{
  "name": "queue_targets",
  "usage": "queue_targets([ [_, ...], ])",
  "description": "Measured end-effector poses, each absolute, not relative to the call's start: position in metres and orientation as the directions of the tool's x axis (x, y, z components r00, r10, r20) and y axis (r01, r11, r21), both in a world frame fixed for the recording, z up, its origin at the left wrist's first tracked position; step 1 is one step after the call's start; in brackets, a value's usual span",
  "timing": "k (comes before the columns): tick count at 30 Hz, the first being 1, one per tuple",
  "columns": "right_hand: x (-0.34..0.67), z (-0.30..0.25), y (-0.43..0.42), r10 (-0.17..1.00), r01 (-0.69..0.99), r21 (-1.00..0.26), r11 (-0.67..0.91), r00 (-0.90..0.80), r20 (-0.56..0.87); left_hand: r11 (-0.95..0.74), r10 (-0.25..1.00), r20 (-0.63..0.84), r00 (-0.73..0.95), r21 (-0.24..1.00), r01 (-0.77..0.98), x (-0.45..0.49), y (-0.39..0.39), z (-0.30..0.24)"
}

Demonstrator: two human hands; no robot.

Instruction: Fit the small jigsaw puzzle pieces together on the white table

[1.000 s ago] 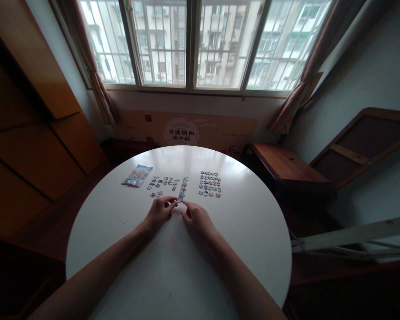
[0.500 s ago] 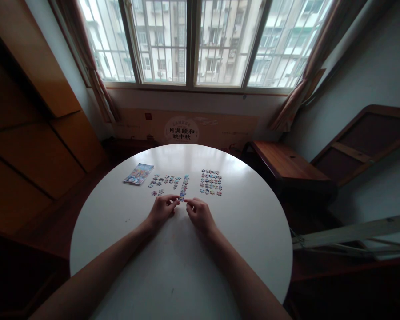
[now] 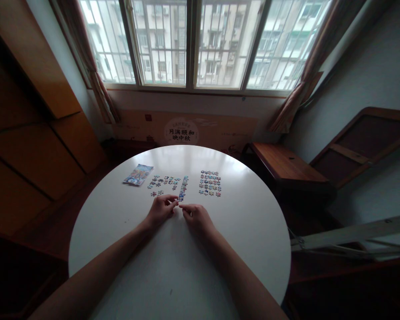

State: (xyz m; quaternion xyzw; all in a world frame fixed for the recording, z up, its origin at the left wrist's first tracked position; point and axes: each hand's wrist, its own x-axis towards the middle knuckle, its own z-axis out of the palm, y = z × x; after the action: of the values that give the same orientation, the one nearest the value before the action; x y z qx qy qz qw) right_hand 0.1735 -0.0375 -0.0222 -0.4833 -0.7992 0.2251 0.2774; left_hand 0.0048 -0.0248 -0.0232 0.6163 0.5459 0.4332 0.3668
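Observation:
On the round white table (image 3: 246,249) a narrow strip of joined jigsaw pieces (image 3: 183,188) runs away from me. My left hand (image 3: 160,210) pinches at the strip's near end, fingers closed on a piece there. My right hand (image 3: 196,218) lies just right of it, fingers curled with the tips near the same end; what it holds I cannot make out. Loose pieces (image 3: 163,182) lie scattered left of the strip. A neat block of sorted pieces (image 3: 210,183) lies to its right.
A colourful picture card (image 3: 138,174) lies at the table's far left. Behind the table are a barred window (image 3: 193,44) and a printed cardboard panel (image 3: 183,129). A wooden bench (image 3: 283,164) stands at the right, and wooden cabinets (image 3: 36,133) at the left.
My right hand has drawn slightly back toward me from the strip's end. My left hand stays pinched at the same spot. The view has shifted a little.

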Motion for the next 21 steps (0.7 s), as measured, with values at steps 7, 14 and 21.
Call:
queue_targets([
  [7, 0.1744, -0.0227, -0.0378, 0.88, 0.663, -0.59, 0.462, -0.428, 0.207, -0.141, 0.99, 0.138, 0.032, 0.926, 0.35, 0.0048, -0.0246, -0.0237],
  [14, 0.1749, -0.0205, -0.0381, 0.872, 0.673, -0.563, 0.48, -0.439, 0.218, -0.158, 0.987, 0.154, 0.038, 0.924, 0.348, 0.0045, -0.0239, -0.0266],
  [21, 0.1742, -0.0194, -0.0391, 0.875, 0.67, -0.573, 0.472, -0.434, 0.214, -0.176, 0.984, 0.173, 0.042, 0.905, 0.387, 0.0048, -0.0243, -0.026],
])
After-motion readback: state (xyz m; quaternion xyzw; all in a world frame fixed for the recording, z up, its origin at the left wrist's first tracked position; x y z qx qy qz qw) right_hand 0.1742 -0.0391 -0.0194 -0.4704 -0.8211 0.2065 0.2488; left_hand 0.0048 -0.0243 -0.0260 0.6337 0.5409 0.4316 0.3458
